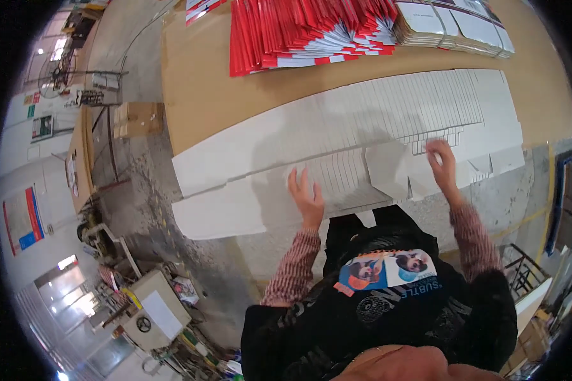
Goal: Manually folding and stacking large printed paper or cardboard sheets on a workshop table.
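Single head-worn fisheye view, looking steeply down over the chest onto the desk (197,95) edge. Close to the hands: left hand (307,198) and right hand (443,165) near picture centre, forearms entering from below. Straight edges bent toward the rim. Floor (190,254) and machinery visible lower left, dark round border all around.
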Available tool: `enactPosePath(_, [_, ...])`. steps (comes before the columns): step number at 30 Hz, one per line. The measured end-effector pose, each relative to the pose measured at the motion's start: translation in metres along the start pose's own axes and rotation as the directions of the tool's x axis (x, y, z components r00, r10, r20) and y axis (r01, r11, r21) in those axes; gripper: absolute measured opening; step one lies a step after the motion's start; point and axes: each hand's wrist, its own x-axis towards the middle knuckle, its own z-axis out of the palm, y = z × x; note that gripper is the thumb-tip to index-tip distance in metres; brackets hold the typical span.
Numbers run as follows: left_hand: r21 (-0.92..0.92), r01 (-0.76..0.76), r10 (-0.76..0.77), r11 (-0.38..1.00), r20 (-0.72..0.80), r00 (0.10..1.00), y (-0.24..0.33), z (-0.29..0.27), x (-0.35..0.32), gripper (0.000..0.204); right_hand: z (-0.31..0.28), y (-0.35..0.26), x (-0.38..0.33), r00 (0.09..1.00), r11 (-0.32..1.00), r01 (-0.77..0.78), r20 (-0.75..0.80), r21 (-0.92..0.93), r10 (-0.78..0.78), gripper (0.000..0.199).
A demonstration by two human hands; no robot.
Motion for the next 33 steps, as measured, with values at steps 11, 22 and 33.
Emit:
enactPosePath(11, [-0.180, 0.574, -0.598, 0.798, -0.348, 0.722, 0.009, 0.001, -0.130, 0.040, 0.059, 0.054, 0.150, 0.316, 0.455, 0.885, 0.846, -0.100, -0.429, 0.029])
enactPosePath(22, [-0.463, 0.535, -0.706, 0.706, -0.409, 0.577, 0.000, 0.020, -0.144, 0.035, 0.078, 0.075, 0.179, -0.001, 0.235, 0.971, 0.992, 0.032, -0.129, 0.012])
enactPosePath(33, [-0.344, 0.429, -0.541, 0.835, -0.372, 0.755, -0.085, -0.027, -0.072, 0.035, 0.065, 0.097, 0.179, 0.215, 0.198, 0.952, 0.970, -0.234, 0.116, 0.018])
